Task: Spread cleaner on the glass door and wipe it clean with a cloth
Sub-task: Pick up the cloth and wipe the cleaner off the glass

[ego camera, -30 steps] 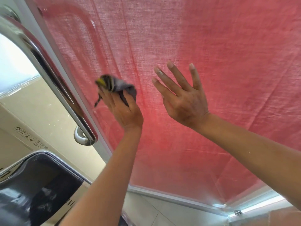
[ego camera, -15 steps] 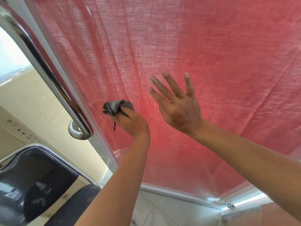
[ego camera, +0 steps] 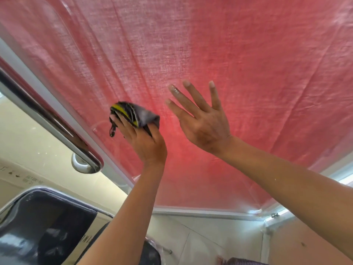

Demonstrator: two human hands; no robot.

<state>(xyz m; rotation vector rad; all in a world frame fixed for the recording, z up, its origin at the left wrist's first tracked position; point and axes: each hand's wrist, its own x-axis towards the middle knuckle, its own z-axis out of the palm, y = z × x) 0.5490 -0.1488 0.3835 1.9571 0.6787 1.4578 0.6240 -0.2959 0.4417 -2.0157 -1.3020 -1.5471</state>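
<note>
Backdrop: red woven curtain (ego camera: 229,64) hangs behind the glass door (ego camera: 191,178) and fills the head view from 9 o'clock round to 3 o'clock; pale wall and floor show below, at 6 o'clock.
Cloth: small grey cloth (ego camera: 136,115) with yellow trim, bunched into a wad at the middle of the view, pressed on the pane.
Handling: cloth looks soft, light and limp, best held as a wad under the fingertips; glass is stiff, smooth and likely slippery where wet, so flat even pressure suits it.
Left hand (ego camera: 141,138): fingers curled round the cloth, gripping it against the glass.
Right hand (ego camera: 202,119): fingers straight and spread, holding nothing, just beside the cloth at 3 o'clock; whether it touches the pane I cannot tell.
In the way: chrome door handle (ego camera: 57,127) and door frame (ego camera: 200,212) run close by at 9 o'clock and limit strokes that way.
Nearby: dark chair back (ego camera: 42,226) at 7 o'clock, well clear of the pane.
</note>
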